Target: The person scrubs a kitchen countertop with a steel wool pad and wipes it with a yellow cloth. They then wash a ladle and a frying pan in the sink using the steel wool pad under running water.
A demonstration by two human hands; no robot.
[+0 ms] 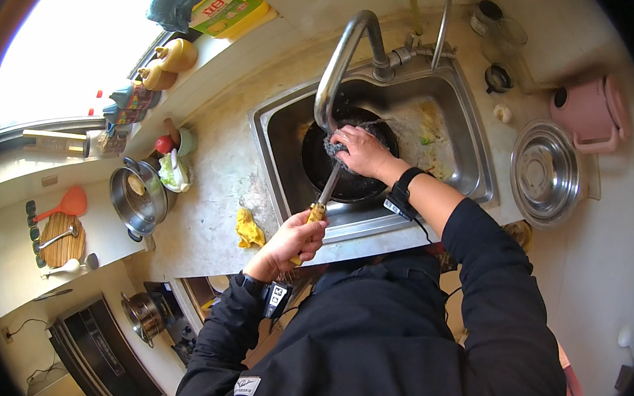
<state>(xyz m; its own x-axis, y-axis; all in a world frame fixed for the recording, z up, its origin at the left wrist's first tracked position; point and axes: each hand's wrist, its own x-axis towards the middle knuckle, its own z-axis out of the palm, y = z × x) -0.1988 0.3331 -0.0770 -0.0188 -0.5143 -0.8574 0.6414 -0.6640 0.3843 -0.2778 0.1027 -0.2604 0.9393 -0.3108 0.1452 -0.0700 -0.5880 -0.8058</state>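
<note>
My left hand point(297, 238) is closed round the yellow handle point(317, 213) of a metal-shafted utensil. The shaft runs up to my right hand point(362, 152), whose fingers press a grey scouring pad point(335, 146) against its far end. Both the pad and that end are over a dark round wok or pan point(353, 192) in the left part of the stainless steel sink point(466, 148). Right above the pad ends the curved metal faucet spout point(328, 87). The utensil's working end is hidden by my right hand and the pad.
A yellow cloth point(250, 229) lies on the counter left of the sink. Beyond it are a steamer pot point(141, 198) and a leafy vegetable point(174, 173). Right of the sink sit a metal basin point(545, 174), a pink container point(589, 113) and a garlic bulb point(502, 113).
</note>
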